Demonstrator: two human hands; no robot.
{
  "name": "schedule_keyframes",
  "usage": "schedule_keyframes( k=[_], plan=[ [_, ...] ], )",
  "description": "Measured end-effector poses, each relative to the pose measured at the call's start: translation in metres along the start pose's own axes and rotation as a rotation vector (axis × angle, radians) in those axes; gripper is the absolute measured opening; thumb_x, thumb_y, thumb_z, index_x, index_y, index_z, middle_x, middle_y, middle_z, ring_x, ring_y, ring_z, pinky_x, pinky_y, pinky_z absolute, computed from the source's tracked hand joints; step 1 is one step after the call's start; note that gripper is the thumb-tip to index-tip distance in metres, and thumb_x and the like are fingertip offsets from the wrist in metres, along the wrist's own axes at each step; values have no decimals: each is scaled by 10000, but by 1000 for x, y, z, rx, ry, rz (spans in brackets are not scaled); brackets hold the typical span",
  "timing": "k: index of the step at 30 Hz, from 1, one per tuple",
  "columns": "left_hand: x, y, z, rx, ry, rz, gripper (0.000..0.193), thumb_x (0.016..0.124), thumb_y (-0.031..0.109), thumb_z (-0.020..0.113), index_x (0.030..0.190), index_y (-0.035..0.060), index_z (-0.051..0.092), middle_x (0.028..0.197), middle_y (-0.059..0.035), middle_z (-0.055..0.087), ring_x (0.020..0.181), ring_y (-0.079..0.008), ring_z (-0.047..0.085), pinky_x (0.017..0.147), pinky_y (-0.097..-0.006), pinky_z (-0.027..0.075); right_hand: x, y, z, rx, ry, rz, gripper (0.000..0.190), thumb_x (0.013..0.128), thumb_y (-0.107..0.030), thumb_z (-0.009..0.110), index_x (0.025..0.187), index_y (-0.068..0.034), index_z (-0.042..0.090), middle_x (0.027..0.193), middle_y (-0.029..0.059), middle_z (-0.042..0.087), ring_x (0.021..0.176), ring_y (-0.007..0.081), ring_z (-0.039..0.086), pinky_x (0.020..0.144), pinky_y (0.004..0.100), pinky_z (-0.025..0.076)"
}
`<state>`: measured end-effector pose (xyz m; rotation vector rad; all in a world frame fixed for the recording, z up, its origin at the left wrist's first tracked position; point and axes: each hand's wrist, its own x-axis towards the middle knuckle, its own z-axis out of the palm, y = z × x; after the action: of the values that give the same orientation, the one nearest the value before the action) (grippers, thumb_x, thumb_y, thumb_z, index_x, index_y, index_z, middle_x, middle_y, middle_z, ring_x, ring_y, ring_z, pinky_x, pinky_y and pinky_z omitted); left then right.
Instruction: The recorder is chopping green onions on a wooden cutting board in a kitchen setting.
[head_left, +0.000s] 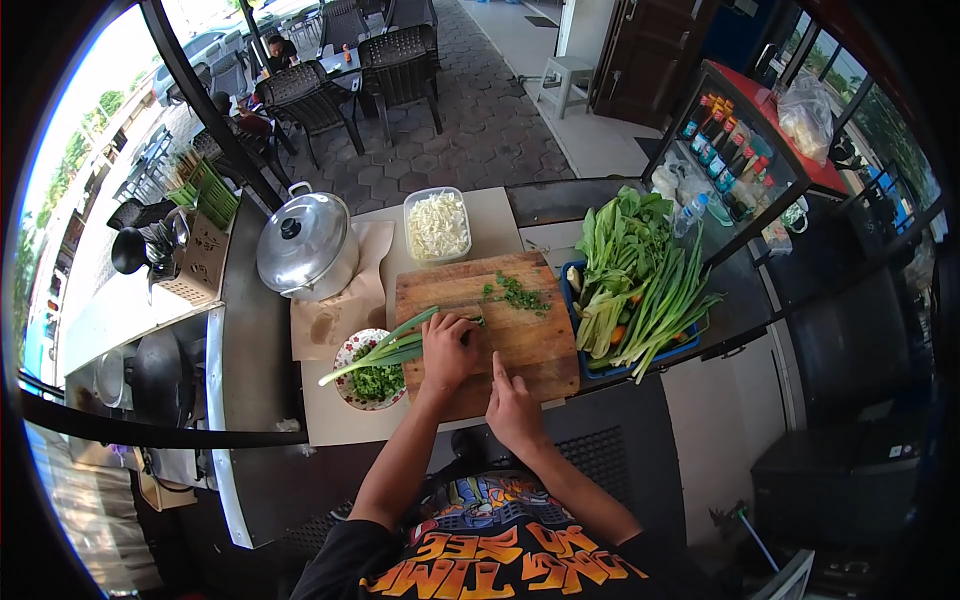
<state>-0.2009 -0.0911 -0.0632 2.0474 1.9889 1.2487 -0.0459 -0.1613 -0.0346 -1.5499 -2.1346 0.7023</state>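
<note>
My left hand presses a bunch of spring onions down on a wooden cutting board. Their white ends reach left over a flower-rimmed plate holding chopped greens. My right hand is closed in a knife grip, its index finger stretched forward. The knife blends with the wood, so its blade is hard to make out; it lies close to my left fingertips and the cut green ends. Chopped green pieces are scattered near the board's far edge.
A plastic tub of shredded cabbage stands behind the board. To the left are a lidded aluminium pot and a utensil box. A blue basket of leafy greens sits right, near a glass case of bottles. A person sits beyond.
</note>
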Motion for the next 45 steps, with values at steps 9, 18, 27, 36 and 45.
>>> schedule_keyframes(
  k=[9,18,27,36,45],
  plan=[
    [1,-1,2,0,28,11,52,741,99,719,783,128,726,830,-25,674,875,-256,592,825,-391,422,-16,1,-14,-8,-55,34,574,949,-107,513,1509,-87,386,855,264,614,724,442,645,652,506,545],
    [-1,-4,2,-9,2,-10,85,733,102,725,813,131,731,877,-20,693,918,-261,594,843,-392,421,-55,14,-46,98,-17,-34,551,940,-96,523,1480,-48,419,880,270,633,704,425,662,637,481,563],
    [0,-1,1,-33,4,-12,92,731,95,718,818,121,728,906,-20,710,926,-255,601,873,-389,426,7,-5,-35,108,-69,29,529,957,-99,505,1476,-37,420,964,283,650,872,436,654,777,486,533],
    [1,1,0,-6,-12,-41,95,728,96,721,815,133,733,914,-17,712,923,-248,603,874,-380,427,-5,-3,-14,-36,-113,25,581,958,-128,495,1521,-82,359,887,265,621,756,445,654,681,511,550],
    [3,0,1,-13,-2,-50,70,749,97,728,817,112,731,923,-22,710,940,-248,604,876,-384,425,-55,22,-45,12,-150,-31,574,946,-80,526,1502,-44,384,879,252,625,747,412,666,664,469,557]
  ],
)
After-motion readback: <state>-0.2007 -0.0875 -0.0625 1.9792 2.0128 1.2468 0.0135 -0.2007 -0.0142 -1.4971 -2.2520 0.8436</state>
